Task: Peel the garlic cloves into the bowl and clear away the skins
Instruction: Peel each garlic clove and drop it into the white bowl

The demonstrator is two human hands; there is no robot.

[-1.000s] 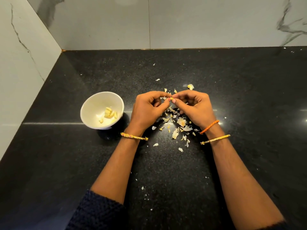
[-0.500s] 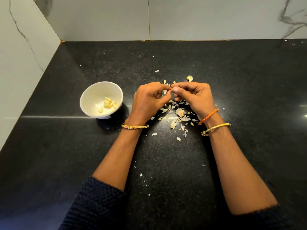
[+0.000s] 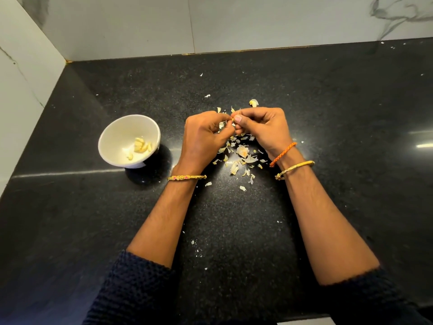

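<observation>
Black counter: left hand (image 3: pixel 203 137) and right hand (image 3: pixel 262 127) both pinch one garlic clove (image 3: pixel 233 118) above skins (image 3: pixel 241 156)

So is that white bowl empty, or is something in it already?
Not empty: the white bowl stands upright with a few pale peeled cloves lying at its bottom.

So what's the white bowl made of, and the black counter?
The bowl looks like glazed ceramic: smooth, white and thick-walled, though hard plastic is possible. The counter looks like polished granite or a similar stone: black, finely speckled, and shiny enough to mirror lights.
</observation>
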